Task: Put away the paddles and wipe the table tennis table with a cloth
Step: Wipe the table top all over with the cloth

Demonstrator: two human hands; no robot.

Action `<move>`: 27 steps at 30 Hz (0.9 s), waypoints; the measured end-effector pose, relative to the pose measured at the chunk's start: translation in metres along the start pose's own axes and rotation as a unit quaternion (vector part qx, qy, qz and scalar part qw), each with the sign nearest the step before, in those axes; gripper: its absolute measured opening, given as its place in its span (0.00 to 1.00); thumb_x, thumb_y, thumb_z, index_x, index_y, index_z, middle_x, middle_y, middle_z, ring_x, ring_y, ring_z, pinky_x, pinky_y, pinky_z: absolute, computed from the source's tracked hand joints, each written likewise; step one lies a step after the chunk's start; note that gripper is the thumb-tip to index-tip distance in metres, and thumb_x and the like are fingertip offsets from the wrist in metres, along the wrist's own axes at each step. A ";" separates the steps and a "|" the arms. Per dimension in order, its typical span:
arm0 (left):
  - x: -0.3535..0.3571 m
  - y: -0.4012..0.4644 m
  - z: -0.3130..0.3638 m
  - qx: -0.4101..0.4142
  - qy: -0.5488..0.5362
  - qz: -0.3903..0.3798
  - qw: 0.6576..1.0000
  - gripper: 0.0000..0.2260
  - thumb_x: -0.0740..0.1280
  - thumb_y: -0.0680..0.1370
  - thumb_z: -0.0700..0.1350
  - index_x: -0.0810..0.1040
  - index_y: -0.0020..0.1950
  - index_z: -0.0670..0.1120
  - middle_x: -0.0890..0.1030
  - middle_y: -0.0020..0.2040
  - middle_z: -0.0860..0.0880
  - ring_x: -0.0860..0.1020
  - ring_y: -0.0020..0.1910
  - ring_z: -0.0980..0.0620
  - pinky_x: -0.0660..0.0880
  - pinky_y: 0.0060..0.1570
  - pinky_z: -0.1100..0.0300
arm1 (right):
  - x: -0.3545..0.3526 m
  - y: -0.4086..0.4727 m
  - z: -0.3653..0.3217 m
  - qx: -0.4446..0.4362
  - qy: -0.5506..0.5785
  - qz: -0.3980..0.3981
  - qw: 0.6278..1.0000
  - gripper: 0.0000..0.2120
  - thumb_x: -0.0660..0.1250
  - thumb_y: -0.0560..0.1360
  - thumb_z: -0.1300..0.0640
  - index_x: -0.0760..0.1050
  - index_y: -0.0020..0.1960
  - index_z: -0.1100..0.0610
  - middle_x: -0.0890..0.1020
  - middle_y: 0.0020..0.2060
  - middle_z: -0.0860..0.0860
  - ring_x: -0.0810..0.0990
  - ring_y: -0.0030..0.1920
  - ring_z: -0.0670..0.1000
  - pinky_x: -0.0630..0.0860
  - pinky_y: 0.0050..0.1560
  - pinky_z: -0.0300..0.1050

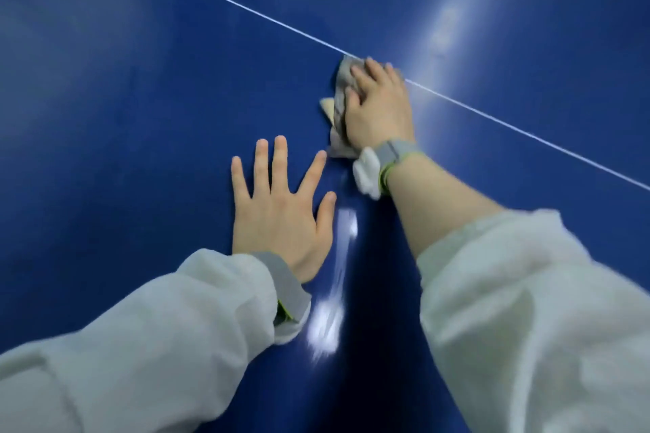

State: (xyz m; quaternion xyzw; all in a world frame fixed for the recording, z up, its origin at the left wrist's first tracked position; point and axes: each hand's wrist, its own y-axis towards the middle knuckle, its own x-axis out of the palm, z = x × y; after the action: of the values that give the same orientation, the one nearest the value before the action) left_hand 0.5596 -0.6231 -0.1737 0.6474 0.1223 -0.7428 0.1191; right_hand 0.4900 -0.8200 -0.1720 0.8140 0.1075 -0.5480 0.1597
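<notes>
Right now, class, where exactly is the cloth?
In the head view, the cloth lies right of centre on the blue table, pressed flat under the right hand, its far end touching the white line.

So from the head cam I'm looking down at the glossy dark blue table tennis tabletop point(140, 98), with the thin white centre line point(246, 9) running diagonally from top left down to the right edge. My right hand point(378, 109) is flat on a crumpled grey-and-cream cloth point(337, 105), fingers pretty much straight, pressing it onto the surface right where the line passes. The cloth pokes out on the left side of the hand. My left hand point(281, 211) is palm down on bare blue nearby, fingers spread. Both wrists have grey straps with lime-green trim point(395, 155), white sleeves point(527, 292) pushed up. Bright glare streaks point(327, 323) sit between my arms.
</notes>
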 end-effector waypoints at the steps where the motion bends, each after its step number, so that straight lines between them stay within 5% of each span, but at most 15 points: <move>1: 0.000 0.000 0.000 -0.001 -0.004 0.001 1.000 0.27 0.39 0.79 0.62 0.46 0.79 0.61 0.47 0.81 0.42 0.43 0.79 0.41 0.42 0.75 0.37 | 0.002 0.018 0.001 -0.005 -0.004 -0.008 1.000 0.21 0.57 0.81 0.53 0.70 0.72 0.52 0.67 0.75 0.51 0.59 0.77 0.57 0.51 0.77 0.48; 5: 0.003 0.005 0.002 -0.001 -0.005 0.002 1.000 0.27 0.42 0.80 0.63 0.48 0.79 0.61 0.48 0.81 0.43 0.43 0.79 0.42 0.41 0.75 0.38 | 0.010 0.058 0.006 -0.020 0.003 -0.030 0.999 0.21 0.55 0.80 0.52 0.71 0.72 0.50 0.65 0.76 0.50 0.58 0.77 0.56 0.51 0.77 0.49; 10: 0.001 0.003 0.000 -0.010 0.011 -0.020 1.000 0.26 0.43 0.81 0.63 0.47 0.79 0.62 0.46 0.81 0.44 0.42 0.79 0.43 0.40 0.75 0.39 | -0.004 0.005 0.020 -0.012 0.034 -0.015 0.999 0.21 0.57 0.80 0.53 0.71 0.72 0.51 0.65 0.76 0.50 0.58 0.77 0.55 0.51 0.77 0.48; 13: -0.004 0.005 -0.005 0.000 -0.011 -0.041 0.999 0.26 0.47 0.81 0.63 0.49 0.79 0.61 0.46 0.81 0.45 0.41 0.79 0.45 0.37 0.76 0.41 | -0.022 -0.059 0.041 0.014 0.053 -0.001 0.998 0.22 0.57 0.79 0.52 0.71 0.72 0.53 0.67 0.75 0.51 0.59 0.76 0.57 0.53 0.76 0.51; 19: -0.026 -0.036 -0.044 0.043 -0.262 -0.086 0.960 0.24 0.58 0.83 0.54 0.58 0.79 0.59 0.51 0.81 0.52 0.44 0.80 0.52 0.38 0.76 0.56 | -0.051 -0.215 0.050 0.055 0.054 0.015 0.997 0.22 0.58 0.79 0.52 0.73 0.71 0.55 0.70 0.73 0.54 0.62 0.75 0.59 0.52 0.77 0.49; 27: -0.031 -0.187 -0.087 0.105 -0.155 -0.111 0.976 0.25 0.56 0.83 0.54 0.56 0.80 0.56 0.49 0.81 0.51 0.43 0.80 0.51 0.37 0.77 0.54 | -0.059 -0.462 -0.060 0.083 0.027 -0.002 0.996 0.23 0.54 0.80 0.50 0.70 0.74 0.50 0.66 0.76 0.46 0.56 0.78 0.52 0.49 0.78 0.49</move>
State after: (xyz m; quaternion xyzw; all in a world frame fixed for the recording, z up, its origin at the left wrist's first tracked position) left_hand 0.5819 -0.4170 -0.1497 0.5156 0.0947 -0.8515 -0.0150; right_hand 0.3577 -0.3692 -0.1616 0.8387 0.0673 -0.5333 0.0878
